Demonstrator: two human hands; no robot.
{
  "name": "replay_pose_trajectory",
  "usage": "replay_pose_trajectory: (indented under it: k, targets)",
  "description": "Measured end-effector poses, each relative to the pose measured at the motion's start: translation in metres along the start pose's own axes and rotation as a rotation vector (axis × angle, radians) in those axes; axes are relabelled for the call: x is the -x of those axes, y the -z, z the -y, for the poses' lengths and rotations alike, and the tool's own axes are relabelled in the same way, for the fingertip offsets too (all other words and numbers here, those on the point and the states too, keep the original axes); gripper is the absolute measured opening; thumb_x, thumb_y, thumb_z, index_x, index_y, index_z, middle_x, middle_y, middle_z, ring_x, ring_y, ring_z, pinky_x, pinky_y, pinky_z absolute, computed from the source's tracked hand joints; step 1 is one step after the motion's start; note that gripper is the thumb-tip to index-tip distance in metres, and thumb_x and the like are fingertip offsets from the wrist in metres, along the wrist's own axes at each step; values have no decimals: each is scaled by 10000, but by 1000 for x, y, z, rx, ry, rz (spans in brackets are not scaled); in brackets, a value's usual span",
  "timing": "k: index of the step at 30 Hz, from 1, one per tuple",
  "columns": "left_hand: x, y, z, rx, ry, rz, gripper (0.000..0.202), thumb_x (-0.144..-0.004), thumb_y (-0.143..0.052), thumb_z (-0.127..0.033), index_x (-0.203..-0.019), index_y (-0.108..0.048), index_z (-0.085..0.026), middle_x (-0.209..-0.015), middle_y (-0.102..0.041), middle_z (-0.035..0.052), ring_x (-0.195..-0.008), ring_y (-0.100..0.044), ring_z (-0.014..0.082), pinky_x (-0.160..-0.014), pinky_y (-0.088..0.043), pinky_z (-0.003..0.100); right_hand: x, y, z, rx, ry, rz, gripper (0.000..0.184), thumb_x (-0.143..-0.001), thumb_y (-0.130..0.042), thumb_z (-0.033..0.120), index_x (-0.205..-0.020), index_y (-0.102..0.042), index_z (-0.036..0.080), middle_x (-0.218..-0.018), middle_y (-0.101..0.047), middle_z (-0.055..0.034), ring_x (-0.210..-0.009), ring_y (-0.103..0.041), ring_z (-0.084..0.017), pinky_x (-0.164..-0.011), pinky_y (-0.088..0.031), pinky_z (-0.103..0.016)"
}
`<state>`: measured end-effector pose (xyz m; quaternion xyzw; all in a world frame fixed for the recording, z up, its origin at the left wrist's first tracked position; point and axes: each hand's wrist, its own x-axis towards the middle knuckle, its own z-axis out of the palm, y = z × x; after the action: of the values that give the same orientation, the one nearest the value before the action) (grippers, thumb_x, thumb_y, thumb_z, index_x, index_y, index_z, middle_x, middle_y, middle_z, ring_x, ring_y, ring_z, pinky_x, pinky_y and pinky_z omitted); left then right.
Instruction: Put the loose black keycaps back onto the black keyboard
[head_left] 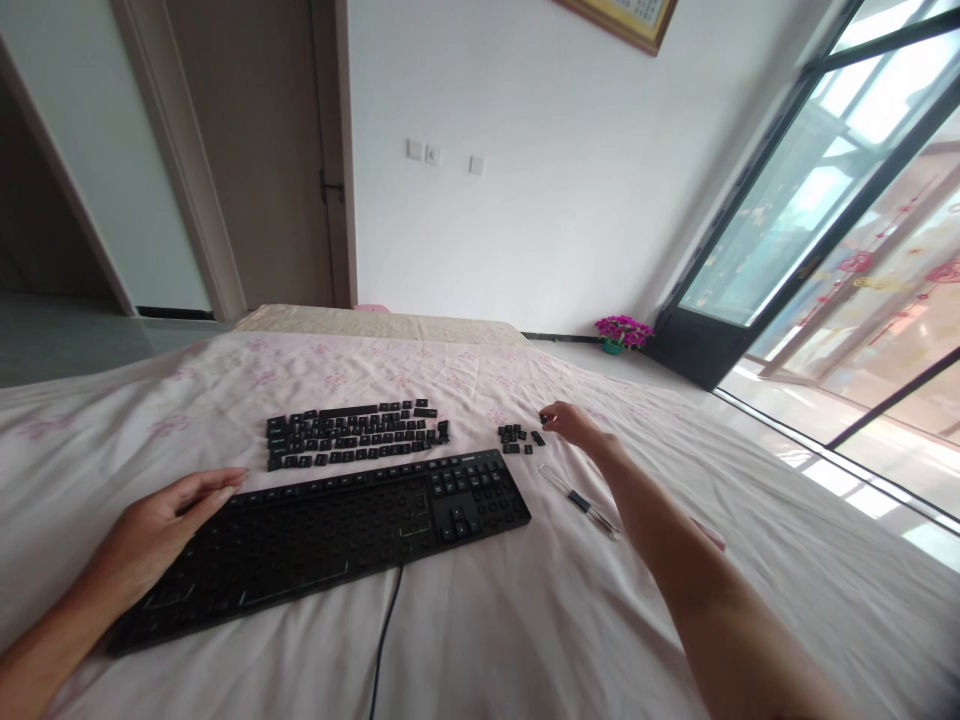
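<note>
Bed [487, 630], pink sheet; glass door [787, 230] at rt. Keycap [542, 417] sat pinched in R hand [573, 426] grip; L hand [161, 530] lay spread on keyboard [322, 545].

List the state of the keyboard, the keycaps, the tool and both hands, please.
keyboard: lying flat, main keys bare, number pad capped.
keycap rows: off the keyboard, laid in rows behind it.
keycap pile: loose, right of the rows.
tool: lying flat, untouched.
left hand: open, resting on the keyboard's left end.
right hand: fingertips at the keycap pile; grip unclear.
</note>
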<state>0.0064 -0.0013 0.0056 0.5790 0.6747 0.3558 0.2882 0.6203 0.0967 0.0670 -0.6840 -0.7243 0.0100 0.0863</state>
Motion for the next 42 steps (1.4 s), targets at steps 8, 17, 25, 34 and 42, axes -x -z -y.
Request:
replay_pose_trajectory:
  k: [8,17,25,34,42]
  targets:
    - [1,1,-2,-18,-47,-6,546,-746,-572,-591,-1136,-663,-219,-1189,-695,44,-1085,-640,236,-900,-502,263,79,16,56,-285,204,16,283,-812,-618,298,-1084,-693,284,-892,-719,16,-772,-642,-160,-723,-453,-253]
    - [-3,-1,6,9,-98,-15,540,-761,-560,-579,-1146,-651,-211,-1188,-694,52,-1100,-630,239,-983,-454,307,107,9,103,-292,290,99,304,-766,-671,218,-1064,-706,269,-888,-702,0,-783,-640,-158,-729,-460,-260]
    - [-3,-1,6,53,-93,7,530,-766,-561,-580,-1149,-637,-223,-1212,-679,54,-1123,-614,240,-1032,-413,335,102,6,112,-169,289,98,275,-753,-686,197,-1017,-729,262,-859,-656,-5,-736,-600,-143,-686,-425,-253]
    - [-2,-1,2,47,-88,7,494,-774,-555,-563,-1132,-642,-234,-1202,-682,40,-1110,-617,231,-1031,-406,334,99,6,111,-103,313,101,226,-771,-683,197,-983,-728,261,-852,-641,0,-731,-584,-136,-658,-379,-247]
    - [-3,-1,6,61,-86,13,507,-769,-564,-572,-1145,-637,-241,-1211,-678,41,-1126,-609,236,-1042,-395,337,100,6,111,-107,326,109,182,-783,-684,213,-953,-732,256,-841,-644,0,-714,-579,-132,-651,-378,-246]
